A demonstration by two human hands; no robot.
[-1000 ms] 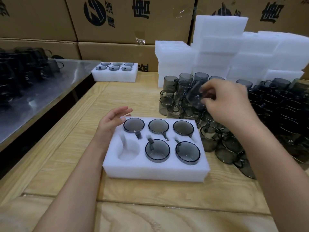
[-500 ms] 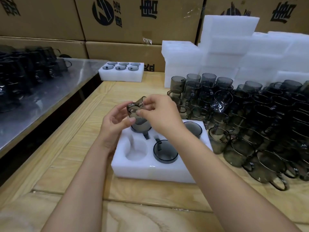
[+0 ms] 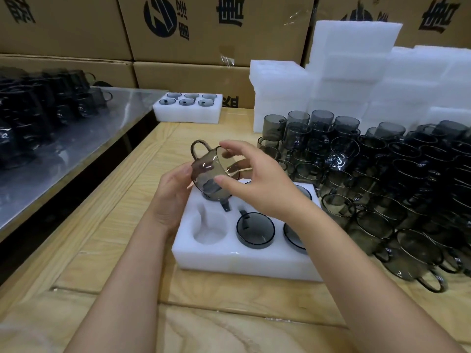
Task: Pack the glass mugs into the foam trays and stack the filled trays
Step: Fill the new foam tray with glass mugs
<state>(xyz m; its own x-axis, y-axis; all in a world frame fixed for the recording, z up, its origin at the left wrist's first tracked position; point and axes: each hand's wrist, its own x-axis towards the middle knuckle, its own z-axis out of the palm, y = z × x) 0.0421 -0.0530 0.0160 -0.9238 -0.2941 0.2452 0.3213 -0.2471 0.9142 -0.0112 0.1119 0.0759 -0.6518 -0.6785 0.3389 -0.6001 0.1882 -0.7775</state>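
Mug (image 3: 211, 171), smoky glass, is held tilted in the air over the far-left corner of the foam tray (image 3: 229, 258), handle up and to the left. The left grip (image 3: 170, 197) cups its lower side and the right grip (image 3: 257, 189) pinches its rim between thumb and fingers, so both are closed on it. The tray sits on the wooden desk (image 3: 114, 250) with its near-left pocket (image 3: 210, 226) showing white foam and a seated mug (image 3: 255, 230) beside it; loose mugs (image 3: 382, 187) crowd the desk just right, and a filled tray (image 3: 187, 109) lies at the far edge near the foam blocks (image 3: 356, 72).
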